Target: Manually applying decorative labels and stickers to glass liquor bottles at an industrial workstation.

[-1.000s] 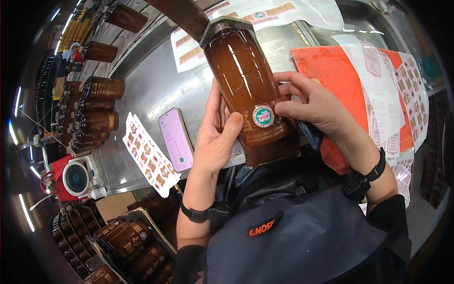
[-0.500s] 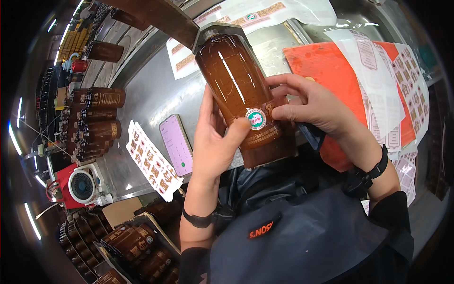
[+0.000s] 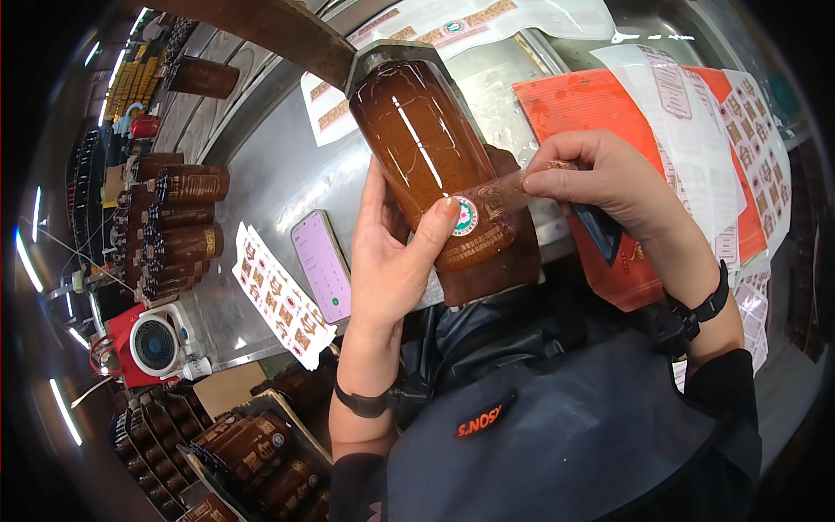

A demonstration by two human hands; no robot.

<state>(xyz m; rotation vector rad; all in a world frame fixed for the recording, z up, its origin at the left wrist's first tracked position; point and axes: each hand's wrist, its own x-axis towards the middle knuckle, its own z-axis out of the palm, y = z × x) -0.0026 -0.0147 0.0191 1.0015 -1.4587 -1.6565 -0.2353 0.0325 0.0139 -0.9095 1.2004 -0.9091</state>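
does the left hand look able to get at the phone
Probably yes: the phone lies beside the left hand, with nothing visible between, though that hand would likely have to release the brown bottle first.

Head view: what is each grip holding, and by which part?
Left grip: the bottle, by its left side. Right grip: the label strip, by its loose right end.

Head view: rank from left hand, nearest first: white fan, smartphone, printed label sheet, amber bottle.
From the left hand:
1. Amber bottle: in its grip.
2. Smartphone: just left.
3. Printed label sheet: beyond the phone, left.
4. White fan: far left.
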